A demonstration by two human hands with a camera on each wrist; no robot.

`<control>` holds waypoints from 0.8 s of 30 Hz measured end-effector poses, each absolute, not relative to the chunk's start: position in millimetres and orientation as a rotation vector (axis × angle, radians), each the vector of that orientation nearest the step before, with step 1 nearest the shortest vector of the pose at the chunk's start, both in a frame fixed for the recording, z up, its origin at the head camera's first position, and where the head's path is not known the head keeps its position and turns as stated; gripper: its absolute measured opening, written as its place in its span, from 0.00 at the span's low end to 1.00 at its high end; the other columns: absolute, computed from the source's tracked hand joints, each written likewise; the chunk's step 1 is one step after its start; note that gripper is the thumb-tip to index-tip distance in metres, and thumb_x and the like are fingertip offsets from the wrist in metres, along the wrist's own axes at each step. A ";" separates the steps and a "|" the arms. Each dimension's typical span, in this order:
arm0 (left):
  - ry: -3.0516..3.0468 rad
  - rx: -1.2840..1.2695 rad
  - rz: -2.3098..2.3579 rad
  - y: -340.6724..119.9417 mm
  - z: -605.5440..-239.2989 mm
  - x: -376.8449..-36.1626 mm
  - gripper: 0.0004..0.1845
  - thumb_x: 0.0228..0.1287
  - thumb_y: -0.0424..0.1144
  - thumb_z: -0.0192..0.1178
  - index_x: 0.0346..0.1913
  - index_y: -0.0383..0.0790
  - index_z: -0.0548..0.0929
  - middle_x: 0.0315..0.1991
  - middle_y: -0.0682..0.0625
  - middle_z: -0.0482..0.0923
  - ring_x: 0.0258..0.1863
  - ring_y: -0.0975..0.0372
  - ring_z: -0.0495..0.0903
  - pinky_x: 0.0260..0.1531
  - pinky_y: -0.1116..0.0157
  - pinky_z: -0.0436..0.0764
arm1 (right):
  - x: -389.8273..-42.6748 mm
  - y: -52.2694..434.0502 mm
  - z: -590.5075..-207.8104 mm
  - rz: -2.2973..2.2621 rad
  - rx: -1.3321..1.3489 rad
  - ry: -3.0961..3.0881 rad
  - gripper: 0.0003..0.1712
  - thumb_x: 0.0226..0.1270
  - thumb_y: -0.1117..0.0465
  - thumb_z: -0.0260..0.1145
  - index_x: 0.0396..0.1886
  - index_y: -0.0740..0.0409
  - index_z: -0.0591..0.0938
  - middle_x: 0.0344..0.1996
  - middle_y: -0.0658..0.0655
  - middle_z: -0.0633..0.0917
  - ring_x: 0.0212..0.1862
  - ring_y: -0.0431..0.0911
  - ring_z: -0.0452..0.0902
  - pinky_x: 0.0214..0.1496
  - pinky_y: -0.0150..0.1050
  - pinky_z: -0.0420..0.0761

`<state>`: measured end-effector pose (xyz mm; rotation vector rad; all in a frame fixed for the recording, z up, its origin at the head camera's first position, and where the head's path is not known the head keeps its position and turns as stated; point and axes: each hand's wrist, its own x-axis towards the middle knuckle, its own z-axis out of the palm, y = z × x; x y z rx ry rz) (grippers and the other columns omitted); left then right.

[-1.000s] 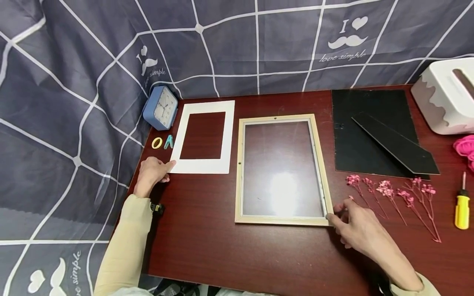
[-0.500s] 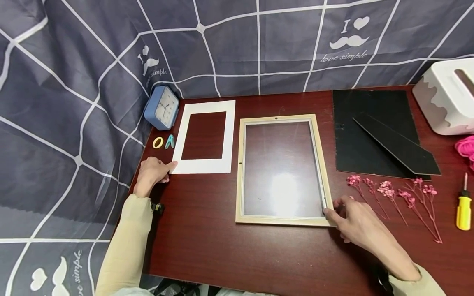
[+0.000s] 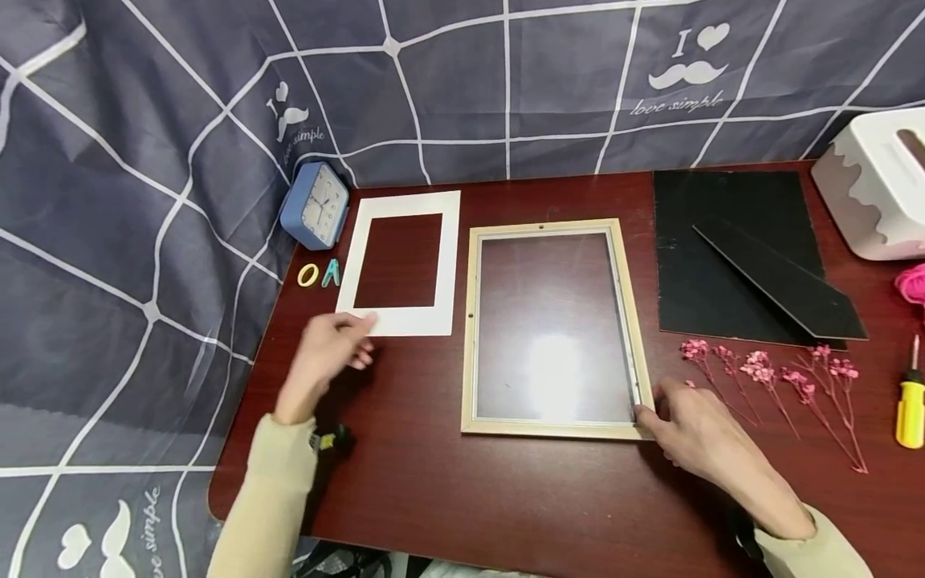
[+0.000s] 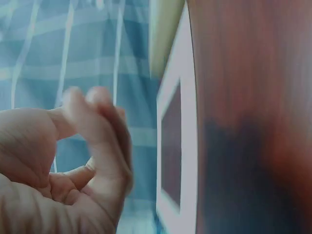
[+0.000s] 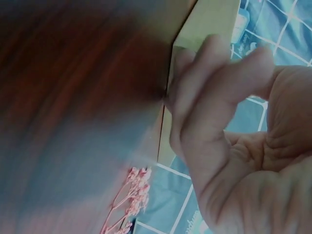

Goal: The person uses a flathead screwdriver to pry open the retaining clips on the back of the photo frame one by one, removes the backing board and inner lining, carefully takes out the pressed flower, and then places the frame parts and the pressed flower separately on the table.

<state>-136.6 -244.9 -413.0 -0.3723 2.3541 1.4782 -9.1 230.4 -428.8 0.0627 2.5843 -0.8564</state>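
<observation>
A light wooden picture frame (image 3: 473, 337) with a clear pane (image 3: 549, 297) lies on the table in the head view. My right hand (image 3: 697, 429) grips its lower right corner, thumb on top and fingers along the outer side; the right wrist view shows the curled fingers (image 5: 204, 97) at the frame's edge. To the left lies a white mat board (image 3: 415, 323) with a rectangular cut-out. Over its lower left part is my left hand (image 3: 328, 357). In the left wrist view its fingers (image 4: 105, 131) bend loosely toward the thumb, holding nothing, with a gap to the mat board (image 4: 189, 146).
A blue clock (image 3: 315, 206), yellow ring (image 3: 307, 275) and teal clip (image 3: 331, 273) stand at left. To the right lie a black backing board (image 3: 730, 193) with its stand leg (image 3: 788, 285), pink dried flowers (image 3: 759, 369), a yellow screwdriver (image 3: 910, 413) and a white box (image 3: 878, 185).
My left hand has left the mat board's lower left corner and moved right along its lower edge. The right hand stays on the frame's corner, its thumb slightly further in.
</observation>
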 end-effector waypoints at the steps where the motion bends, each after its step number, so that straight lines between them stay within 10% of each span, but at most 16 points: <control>1: 2.318 -0.338 1.508 -231.1 -413.9 -128.7 0.24 0.81 0.45 0.65 0.55 0.21 0.83 0.25 0.51 0.84 0.21 0.67 0.86 0.25 0.69 0.92 | -8.9 230.2 -428.2 -0.855 0.060 2.594 0.09 0.77 0.56 0.67 0.38 0.57 0.81 0.18 0.49 0.81 0.23 0.42 0.76 0.23 0.36 0.71; 10: 1.939 -0.302 1.815 -140.4 -445.6 -65.4 0.22 0.84 0.35 0.59 0.71 0.24 0.74 0.53 0.35 0.87 0.45 0.61 0.91 0.51 0.63 0.96 | -3.3 228.2 -416.1 -0.868 0.070 2.606 0.08 0.75 0.58 0.68 0.38 0.56 0.81 0.19 0.47 0.82 0.21 0.40 0.78 0.21 0.33 0.70; 24: 0.999 -0.326 2.102 -115.2 -460.0 -46.0 0.09 0.90 0.42 0.49 0.52 0.38 0.70 0.41 0.51 0.94 0.40 0.64 0.95 0.47 0.69 0.95 | 32.6 231.3 -404.2 -1.134 0.358 2.695 0.17 0.83 0.48 0.68 0.43 0.58 0.88 0.17 0.48 0.84 0.17 0.38 0.75 0.17 0.34 0.74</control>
